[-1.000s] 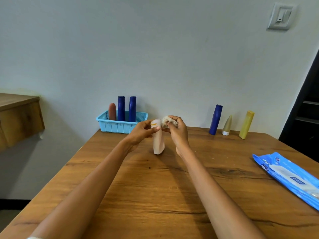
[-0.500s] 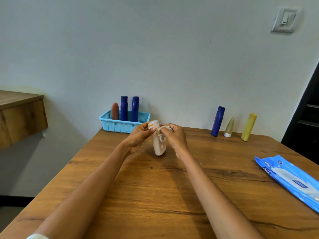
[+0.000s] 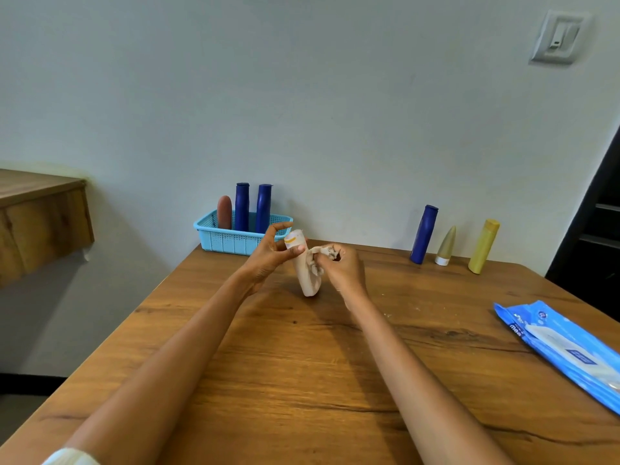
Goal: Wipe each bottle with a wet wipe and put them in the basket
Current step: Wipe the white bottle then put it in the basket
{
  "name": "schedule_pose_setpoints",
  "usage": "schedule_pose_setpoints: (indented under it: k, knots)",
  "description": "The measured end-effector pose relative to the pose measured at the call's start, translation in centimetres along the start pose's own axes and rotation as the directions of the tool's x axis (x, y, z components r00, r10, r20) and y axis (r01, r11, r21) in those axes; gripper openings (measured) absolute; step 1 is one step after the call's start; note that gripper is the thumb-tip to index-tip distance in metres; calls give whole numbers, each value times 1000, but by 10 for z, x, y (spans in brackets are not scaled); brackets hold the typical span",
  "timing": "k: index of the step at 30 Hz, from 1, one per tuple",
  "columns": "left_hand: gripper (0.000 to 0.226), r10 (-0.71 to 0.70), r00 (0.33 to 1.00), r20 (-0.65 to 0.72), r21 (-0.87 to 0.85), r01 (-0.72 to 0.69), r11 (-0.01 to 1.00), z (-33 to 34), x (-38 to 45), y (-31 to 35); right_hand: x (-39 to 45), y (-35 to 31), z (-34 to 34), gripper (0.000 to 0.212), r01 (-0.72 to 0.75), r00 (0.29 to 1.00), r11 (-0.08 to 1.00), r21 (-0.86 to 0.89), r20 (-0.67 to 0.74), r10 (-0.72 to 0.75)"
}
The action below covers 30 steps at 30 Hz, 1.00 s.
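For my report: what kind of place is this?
Probably a room in a home: a wooden table against a plain painted wall, a wall switch, and a dark doorway at right.

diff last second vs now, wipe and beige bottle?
The right hand carried the crumpled wet wipe from the top of the beige plastic bottle down its side. The left hand still pinches the bottle's top. The light blue basket and its three bottles are unchanged.

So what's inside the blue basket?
Three bottles stand in the blue basket: a brown bottle and two dark blue bottles. The basket's wall hides their bottoms and anything lying low inside.
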<state>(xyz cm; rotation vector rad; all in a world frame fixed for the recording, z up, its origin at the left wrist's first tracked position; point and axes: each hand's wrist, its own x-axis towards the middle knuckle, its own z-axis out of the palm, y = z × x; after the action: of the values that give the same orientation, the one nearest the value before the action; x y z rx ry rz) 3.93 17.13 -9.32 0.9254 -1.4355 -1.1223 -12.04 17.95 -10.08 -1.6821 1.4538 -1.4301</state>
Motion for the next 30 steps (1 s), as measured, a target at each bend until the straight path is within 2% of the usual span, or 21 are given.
schedule_pose_setpoints:
  k: [4,8,11,14,16,19,24,27,30]
  knots:
    - [36,100,995,19,149,-102,984,3,-2,2,1,-2,0,15,11,996,999,45,-85,-7]
    - [23,176,984,-11,263,-167,950,2,0,2,1,2,0,9,-3,991,997,77,-133,13]
    - [28,208,978,-32,334,-185,924,0,3,3,-1,4,1,6,-66,984,988,140,-156,88]
    - [35,233,973,-12,398,-209,893,-1,4,5,-2,-7,1,7,-17,989,957,290,-135,58]
    - [32,248,969,-8,414,-223,882,-3,5,6,-3,-13,0,8,23,993,928,372,-113,21]
    - [25,267,964,0,431,-241,870,-8,5,8,-6,-10,-1,11,37,998,953,301,-57,-21]
    - [26,254,967,10,424,-234,875,-14,2,10,-8,2,0,15,-56,997,986,156,-39,63]
    - [27,259,965,33,442,-247,863,-16,3,12,-5,-7,2,12,-3,996,977,215,-82,21]
    - [22,241,969,48,429,-238,872,-16,4,13,-6,-15,3,9,61,997,971,233,-51,-51]
